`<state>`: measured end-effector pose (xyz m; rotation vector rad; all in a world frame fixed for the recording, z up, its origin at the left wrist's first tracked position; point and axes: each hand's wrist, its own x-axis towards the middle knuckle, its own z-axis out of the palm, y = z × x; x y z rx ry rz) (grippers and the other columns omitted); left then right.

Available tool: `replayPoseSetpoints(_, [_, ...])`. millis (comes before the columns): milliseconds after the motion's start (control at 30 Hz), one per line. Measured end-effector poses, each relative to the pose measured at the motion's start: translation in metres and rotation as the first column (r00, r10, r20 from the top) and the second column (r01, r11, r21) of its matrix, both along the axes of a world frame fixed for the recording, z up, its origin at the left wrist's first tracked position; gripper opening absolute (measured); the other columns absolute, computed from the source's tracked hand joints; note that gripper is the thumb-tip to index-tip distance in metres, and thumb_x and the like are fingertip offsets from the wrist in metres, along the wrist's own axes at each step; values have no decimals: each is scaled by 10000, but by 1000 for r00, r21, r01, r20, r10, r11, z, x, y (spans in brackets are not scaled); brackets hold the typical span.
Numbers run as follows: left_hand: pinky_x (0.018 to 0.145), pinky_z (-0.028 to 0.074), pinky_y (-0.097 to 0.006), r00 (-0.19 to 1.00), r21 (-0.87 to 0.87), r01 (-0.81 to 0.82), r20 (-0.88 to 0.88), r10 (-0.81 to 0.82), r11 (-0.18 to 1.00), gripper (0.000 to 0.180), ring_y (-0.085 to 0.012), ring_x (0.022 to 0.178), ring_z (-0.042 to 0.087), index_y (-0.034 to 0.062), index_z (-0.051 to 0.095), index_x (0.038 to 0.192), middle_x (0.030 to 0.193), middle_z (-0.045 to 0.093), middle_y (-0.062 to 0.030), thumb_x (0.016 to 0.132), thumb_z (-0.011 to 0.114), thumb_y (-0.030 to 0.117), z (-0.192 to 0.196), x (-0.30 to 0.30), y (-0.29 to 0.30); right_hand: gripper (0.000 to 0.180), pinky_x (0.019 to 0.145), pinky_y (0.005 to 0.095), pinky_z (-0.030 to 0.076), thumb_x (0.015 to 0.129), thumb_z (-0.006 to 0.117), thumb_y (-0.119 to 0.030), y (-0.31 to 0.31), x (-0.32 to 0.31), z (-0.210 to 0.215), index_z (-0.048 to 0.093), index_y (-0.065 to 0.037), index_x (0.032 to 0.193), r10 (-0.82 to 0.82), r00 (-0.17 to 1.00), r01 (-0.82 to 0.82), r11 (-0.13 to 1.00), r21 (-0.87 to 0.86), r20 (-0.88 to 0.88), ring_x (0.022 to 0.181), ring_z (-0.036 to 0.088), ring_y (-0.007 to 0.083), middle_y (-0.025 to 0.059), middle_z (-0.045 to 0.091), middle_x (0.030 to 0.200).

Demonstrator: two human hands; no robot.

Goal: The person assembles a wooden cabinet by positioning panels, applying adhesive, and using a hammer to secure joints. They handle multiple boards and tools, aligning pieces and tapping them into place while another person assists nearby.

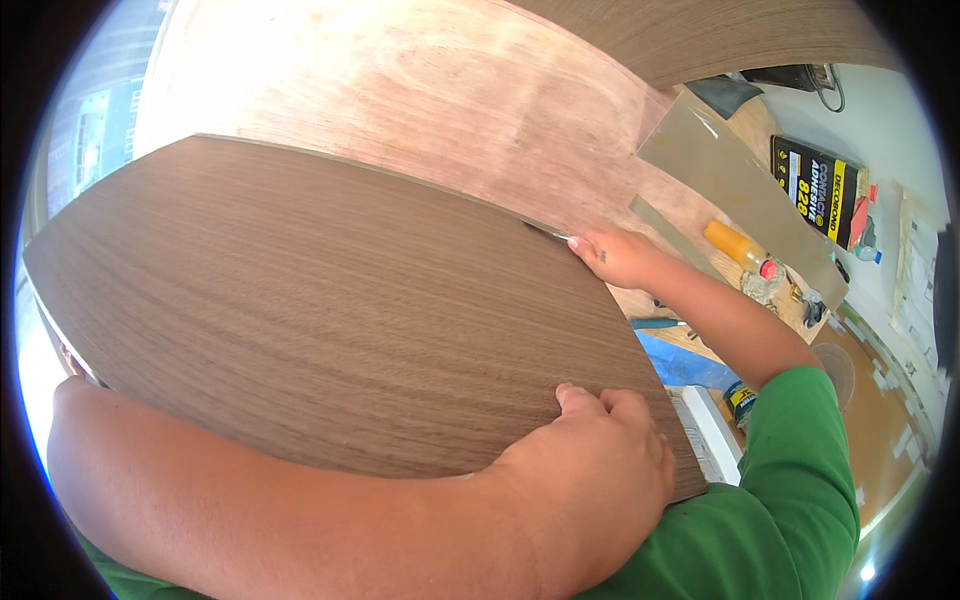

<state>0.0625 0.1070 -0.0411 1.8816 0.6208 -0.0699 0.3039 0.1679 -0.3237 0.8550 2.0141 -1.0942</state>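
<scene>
A large brown wood-grain board lies tilted across in front of me. My left forearm reaches over its near side. Close to the near right corner, my left hand is closed on the board, thumb on the face, the other fingers curled and partly hidden. At the far edge, my right hand pinches a thin metal blade, whose tip meets that edge; its handle is hidden in my fingers.
A pale plywood sheet lies beyond the board. Rightward are a beige panel strip, an orange bottle, a black and yellow adhesive box, a blue-handled tool and a small tin. Another brown board is above.
</scene>
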Motion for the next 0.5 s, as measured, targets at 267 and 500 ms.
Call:
replayPoseSetpoints(267, [882,533,-378,997,40,-60,-36,61,997,410,-263,1147,630,22,659,1285,1209,722,-94,953,564,243,7,-5,2,546,826,537,523,1084,373,-505,-1,56,15,657,-50,985,3,989,-9,999,41,149,945,668,425,205,703,962])
replayPoseSetpoints(500, [890,538,-397,999,68,-22,-34,24,997,447,-279,1148,622,-3,627,1307,1220,703,-114,941,588,252,3,-1,-4,526,856,526,521,1083,372,-506,-6,86,28,650,-63,1031,19,965,-33,998,50,262,961,673,417,202,704,963])
